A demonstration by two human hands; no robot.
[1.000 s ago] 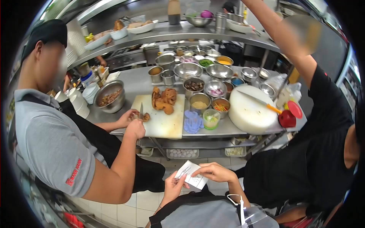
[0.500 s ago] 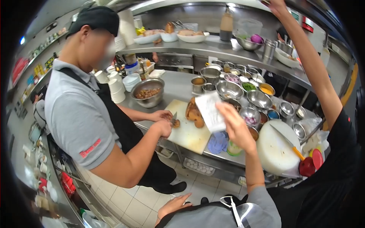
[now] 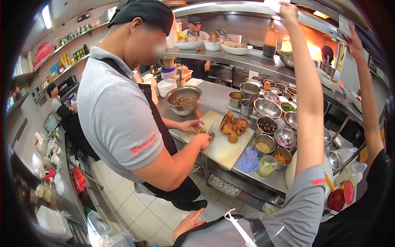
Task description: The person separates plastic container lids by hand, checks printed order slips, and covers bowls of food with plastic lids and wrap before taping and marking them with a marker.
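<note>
My right arm reaches up across the right half of the view. At the top edge, my right hand (image 3: 289, 12) is closed on a white paper slip (image 3: 276, 5), which is partly cut off by the frame. My left hand (image 3: 188, 224) hangs low by my apron (image 3: 251, 230), fingers stretched out and holding nothing. In front, a co-worker's hands (image 3: 200, 138) cut brown cooked meat with a knife on a white cutting board (image 3: 222, 154). Larger brown meat pieces (image 3: 233, 126) lie on that board.
A steel bowl of chopped food (image 3: 183, 101) stands behind the board. Several steel containers (image 3: 266, 108) fill the counter's right side. A blue cloth (image 3: 248, 159) lies beside a green-rimmed tub (image 3: 267, 165). Another person's raised hand (image 3: 354, 41) touches paper at right. Flames (image 3: 308, 47) burn behind the shelf.
My right hand has lifted the paper slip from above the counter to the top edge. The view has shifted, showing more of the room. My left hand stays low.
</note>
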